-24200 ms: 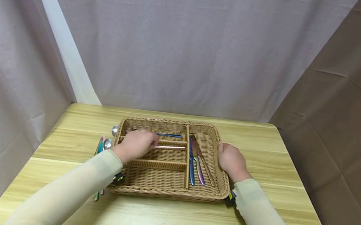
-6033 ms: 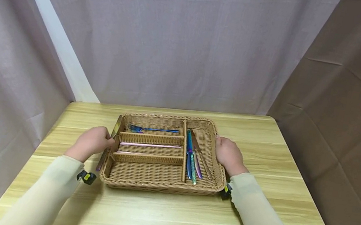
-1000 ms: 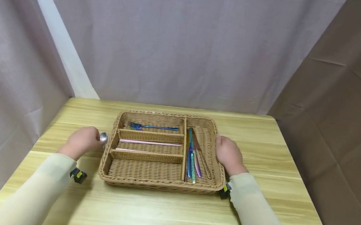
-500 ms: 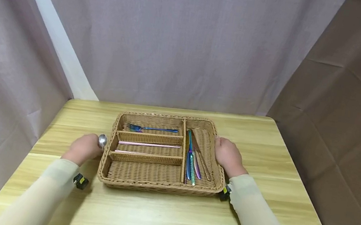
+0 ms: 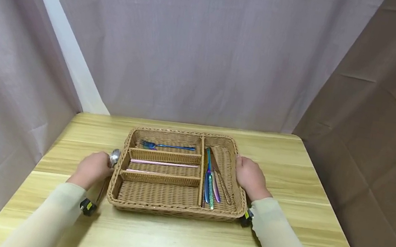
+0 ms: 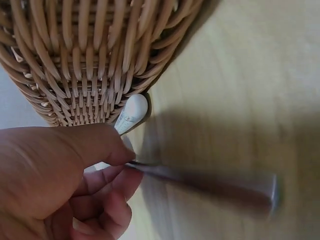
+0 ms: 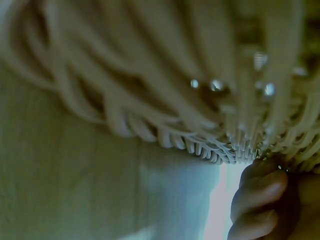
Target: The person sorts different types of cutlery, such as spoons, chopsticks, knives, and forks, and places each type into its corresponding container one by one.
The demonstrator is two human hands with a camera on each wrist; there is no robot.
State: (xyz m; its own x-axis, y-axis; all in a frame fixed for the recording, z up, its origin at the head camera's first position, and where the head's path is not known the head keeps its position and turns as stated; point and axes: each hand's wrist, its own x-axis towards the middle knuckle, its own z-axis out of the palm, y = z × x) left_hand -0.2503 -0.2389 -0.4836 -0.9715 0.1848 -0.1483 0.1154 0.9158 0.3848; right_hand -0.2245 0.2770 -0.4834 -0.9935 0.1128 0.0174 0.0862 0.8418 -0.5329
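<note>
My left hand (image 5: 93, 167) is beside the left wall of a wicker cutlery basket (image 5: 161, 208). Between thumb and forefinger it pinches a spoon (image 5: 114, 157), whose thin brownish handle (image 6: 210, 187) looks blurred in the left wrist view. Against the basket's base lies a white handle end (image 6: 134, 109), partly hidden by the thumb. On the opposite side, my right hand (image 5: 250, 177) grips the basket's right wall, with curled fingers (image 7: 260, 200) against the weave in the right wrist view.
Several knives (image 5: 212, 182) lie in the right compartment. A blue fork (image 5: 167, 146) is in the back left compartment, and thin pink rods like chopsticks (image 5: 164, 164) lie in the middle one. The basket stands on a wooden table (image 5: 171, 244) before grey curtains.
Earlier my left hand held a pink rod over the basket, then a knife at its left side. Now it holds the spoon there. More knives lie in the right compartment; my right hand stays put.
</note>
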